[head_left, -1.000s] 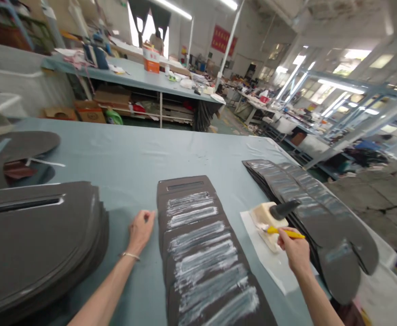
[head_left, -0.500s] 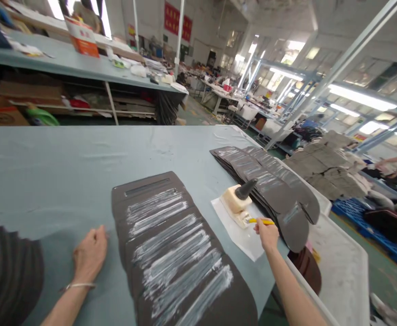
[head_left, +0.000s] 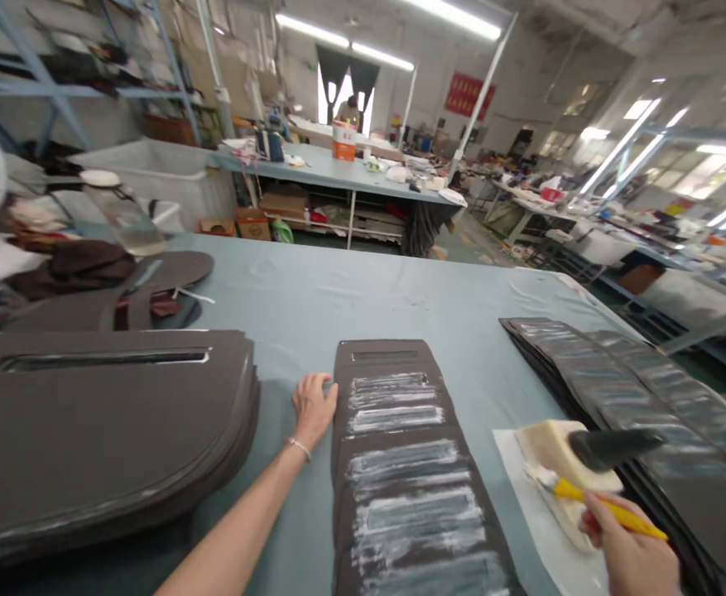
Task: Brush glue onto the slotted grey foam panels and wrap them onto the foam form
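Pinching a yellow brush (head_left: pixel 604 507) between fingers and thumb, the right hand (head_left: pixel 629 546) sets its white-smeared tip at the edge of a cream block (head_left: pixel 555 451), which has a dark spout (head_left: pixel 611 447) and sits on a white sheet (head_left: pixel 524 530). The left hand (head_left: pixel 313 411) rests on the bench (head_left: pixel 400 298), its fingers loosely curled rather than spread, touching the long edge of a row of dark panels (head_left: pixel 400 472). A thin bracelet (head_left: pixel 299 448) circles that wrist.

The row runs down the bench between the hands, the panels overlapping, with a slot across the top one. White streaks band every visible panel but leave dark margins, and the row's near end passes out of view. Judging by these streaks, this row looks coated, though thinly and unevenly in places.

To the right, a fanned pile of panels (head_left: pixel 617 372) carries a grey sheen, which suggests those are coated too. To the left, a tall stack of panels (head_left: pixel 108 422) with a matching slot shows no white on top, so it appears to be the work left. How many panels it holds cannot be told from here.
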`<state>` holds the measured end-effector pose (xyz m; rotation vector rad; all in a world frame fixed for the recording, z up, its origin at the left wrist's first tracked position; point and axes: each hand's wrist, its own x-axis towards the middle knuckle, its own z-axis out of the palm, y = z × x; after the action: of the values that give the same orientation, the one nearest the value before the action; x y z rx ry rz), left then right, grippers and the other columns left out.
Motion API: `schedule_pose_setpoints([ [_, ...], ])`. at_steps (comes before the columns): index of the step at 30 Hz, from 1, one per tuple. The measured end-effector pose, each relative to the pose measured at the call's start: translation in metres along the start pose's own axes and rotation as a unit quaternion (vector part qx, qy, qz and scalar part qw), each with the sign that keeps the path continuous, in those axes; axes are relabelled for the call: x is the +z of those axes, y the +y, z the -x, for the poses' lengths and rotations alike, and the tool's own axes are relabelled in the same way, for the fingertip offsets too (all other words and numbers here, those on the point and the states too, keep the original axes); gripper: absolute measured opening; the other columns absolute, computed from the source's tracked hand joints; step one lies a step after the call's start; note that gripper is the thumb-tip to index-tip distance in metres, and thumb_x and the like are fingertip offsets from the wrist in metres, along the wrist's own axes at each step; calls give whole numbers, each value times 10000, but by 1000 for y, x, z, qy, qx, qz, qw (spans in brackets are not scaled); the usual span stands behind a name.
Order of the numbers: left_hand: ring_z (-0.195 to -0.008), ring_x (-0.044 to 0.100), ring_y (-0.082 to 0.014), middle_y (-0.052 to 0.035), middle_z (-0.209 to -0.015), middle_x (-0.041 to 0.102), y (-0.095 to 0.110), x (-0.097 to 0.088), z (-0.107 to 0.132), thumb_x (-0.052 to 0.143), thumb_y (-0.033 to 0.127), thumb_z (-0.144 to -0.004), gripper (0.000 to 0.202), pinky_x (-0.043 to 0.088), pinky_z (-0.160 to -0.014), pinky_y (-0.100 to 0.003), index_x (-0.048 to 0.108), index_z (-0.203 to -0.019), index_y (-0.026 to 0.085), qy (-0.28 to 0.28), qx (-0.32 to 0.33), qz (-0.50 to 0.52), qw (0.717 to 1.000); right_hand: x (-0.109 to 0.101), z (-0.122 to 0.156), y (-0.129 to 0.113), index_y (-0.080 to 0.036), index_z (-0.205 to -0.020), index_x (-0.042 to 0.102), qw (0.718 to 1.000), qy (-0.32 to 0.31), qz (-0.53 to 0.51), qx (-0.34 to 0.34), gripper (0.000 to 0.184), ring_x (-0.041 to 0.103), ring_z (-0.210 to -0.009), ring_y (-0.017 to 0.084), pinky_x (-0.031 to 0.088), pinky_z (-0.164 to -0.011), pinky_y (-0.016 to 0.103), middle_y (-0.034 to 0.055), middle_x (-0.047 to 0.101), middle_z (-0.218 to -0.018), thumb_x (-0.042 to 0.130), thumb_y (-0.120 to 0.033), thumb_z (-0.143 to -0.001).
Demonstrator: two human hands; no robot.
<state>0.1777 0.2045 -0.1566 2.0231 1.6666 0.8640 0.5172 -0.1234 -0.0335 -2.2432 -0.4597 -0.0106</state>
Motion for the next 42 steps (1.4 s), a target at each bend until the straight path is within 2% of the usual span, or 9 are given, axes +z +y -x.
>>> schedule_pose_setpoints([
  [4, -1046, 484, -230, -56, -1052, 600, 10, 8, -17, 493, 249, -830, 173, 350, -888, -384, 568, -986, 236, -13, 41, 15, 999, 106, 7, -88, -167, -856, 622, 981, -152, -98, -64, 387, 540, -473, 170, 406, -477, 269, 8, 589, -508, 610, -504, -665],
  [9, -1081, 461, -221, -38, -1078, 597, 8, 20, -37, 512, 226, -818, 205, 328, -918, -388, 557, -1017, 252, -29, 85, 10, 996, 235, 12, -168, -156, -850, 624, 953, -235, -147, -120, 329, 524, -465, 146, 400, -502, 245, -20, 563, -487, 584, -430, -673],
  [16, -1076, 470, -219, -41, -1067, 599, -2, 24, -44, 499, 197, -819, 206, 313, -940, -401, 554, -1010, 248, -26, 115, -5, 993, 339, 43, -226, -189, -850, 641, 929, -299, -129, -175, 278, 558, -485, 137, 416, -538, 230, -36, 592, -543, 519, -376, -684],
  [19, -1106, 466, -223, -49, -1108, 594, -3, 24, -43, 491, 199, -825, 219, 311, -952, -406, 554, -1027, 254, -23, 115, 2, 993, 346, 23, -215, -205, -839, 652, 935, -287, -65, -197, 272, 546, -493, 141, 405, -547, 233, -37, 592, -538, 505, -376, -686],
  [24, -1122, 466, -225, -53, -1128, 595, -3, 24, -43, 496, 197, -820, 220, 303, -969, -414, 557, -1023, 254, -18, 108, 11, 994, 311, -57, -179, -189, -830, 670, 967, -143, 74, -199, 289, 542, -566, 167, 370, -572, 247, 7, 591, -567, 481, -359, -694],
  [27, -1123, 464, -232, -56, -1128, 597, -2, 24, -43, 490, 190, -818, 227, 296, -976, -424, 559, -1025, 253, -18, 102, 8, 995, 302, -61, -182, -197, -830, 668, 964, -81, 117, -223, 282, 525, -586, 164, 352, -583, 251, 19, 589, -596, 464, -355, -717],
  [34, -1127, 462, -242, -56, -1125, 602, -1, 26, -42, 461, 207, -835, 236, 297, -972, -428, 554, -1047, 256, -14, 120, -7, 993, 331, 18, -210, -208, -834, 657, 910, -312, -57, -266, 262, 508, -504, 130, 356, -515, 214, -36, 568, -538, 505, -392, -725],
  [38, -1123, 465, -243, -63, -1126, 603, -2, 27, -42, 466, 209, -832, 230, 298, -972, -425, 555, -1039, 255, -14, 119, 0, 993, 309, -30, -181, -215, -810, 662, 957, -166, 52, -234, 245, 529, -576, 151, 353, -555, 231, -7, 594, -594, 485, -361, -725],
  [42, -1097, 476, -241, -57, -1078, 610, -1, 29, -47, 473, 217, -828, 199, 308, -959, -422, 567, -999, 254, -11, 94, 6, 995, 291, -77, -168, -207, -829, 670, 961, -89, 145, -219, 258, 538, -618, 164, 346, -581, 245, 25, 620, -644, 476, -338, -720],
])
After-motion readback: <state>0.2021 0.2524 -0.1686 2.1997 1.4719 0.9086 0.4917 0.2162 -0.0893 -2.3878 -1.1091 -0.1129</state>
